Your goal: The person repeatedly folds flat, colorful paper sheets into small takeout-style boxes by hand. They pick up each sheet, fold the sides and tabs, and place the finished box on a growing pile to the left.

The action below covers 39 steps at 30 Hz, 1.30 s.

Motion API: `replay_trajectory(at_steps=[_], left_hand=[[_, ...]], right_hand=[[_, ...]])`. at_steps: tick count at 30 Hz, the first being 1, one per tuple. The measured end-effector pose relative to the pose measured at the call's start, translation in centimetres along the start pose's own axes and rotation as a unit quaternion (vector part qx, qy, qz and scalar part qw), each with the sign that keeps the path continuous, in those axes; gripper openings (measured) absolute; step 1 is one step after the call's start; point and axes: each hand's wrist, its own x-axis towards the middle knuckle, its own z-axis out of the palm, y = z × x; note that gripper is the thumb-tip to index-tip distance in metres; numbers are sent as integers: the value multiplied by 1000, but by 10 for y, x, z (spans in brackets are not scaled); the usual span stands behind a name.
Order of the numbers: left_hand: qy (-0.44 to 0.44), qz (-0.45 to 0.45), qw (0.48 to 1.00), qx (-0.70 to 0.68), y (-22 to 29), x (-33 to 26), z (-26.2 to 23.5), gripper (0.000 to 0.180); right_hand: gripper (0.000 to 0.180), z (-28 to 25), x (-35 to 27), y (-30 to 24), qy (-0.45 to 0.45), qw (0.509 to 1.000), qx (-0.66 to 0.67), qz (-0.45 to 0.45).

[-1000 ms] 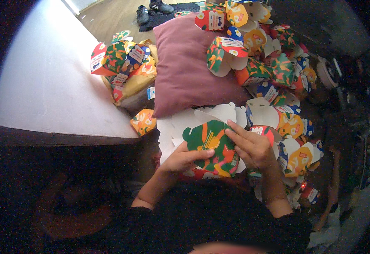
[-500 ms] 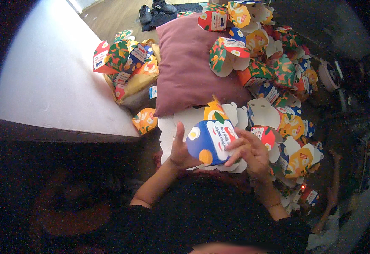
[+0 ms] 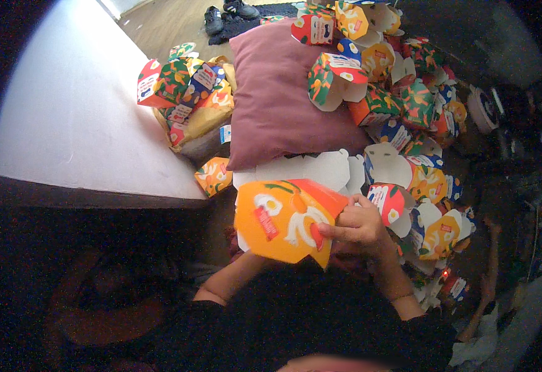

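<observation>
**Orange carton held up between both hands**

My right hand pinches the right edge of an orange printed carton, thumb and fingers closed on the card so its face tilts up toward me. My left hand is hidden behind the carton; only the forearm shows below it, so I judge it is supporting the back, though I cannot tell how its fingers lie. The carton sits in front of my chest, above my lap, raised off everything else, which keeps its panels free to turn.

Just behind it lies a stack of flat white blanks, unprinted side up, close enough to reach without leaning. Beyond the blanks a mauve cushion rests on the floor, with folded cartons scattered on and around it. To my right the folded cartons form a thick heap, colourful and open-mouthed. To the left of the cushion a smaller cluster leans against the edge of a white table. A pair of dark shoes sits on the wooden floor beyond.
</observation>
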Motion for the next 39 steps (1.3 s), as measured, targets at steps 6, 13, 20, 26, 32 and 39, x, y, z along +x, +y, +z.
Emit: replay_trajectory(at_steps=[6,13,20,26,32,39], left_hand=[[-1,51,999,-7,-20,2,-10,49],[15,86,996,23,-38,4,-13,50],[39,88,984,150,-33,12,-9,51],[48,-59,986,-148,-9,13,14,41],[26,-29,988,-150,-18,8,5,45],[-170,64,887,-425,-6,9,-6,82]], right_hand=[[15,3,-1,-3,129,976,167,58],[27,-5,10,7,13,992,123,17],[46,6,14,16,-8,990,134,33],[52,11,7,27,1,987,149,66],[25,26,-4,30,121,977,158,76],[16,17,-4,32,118,954,249,122]])
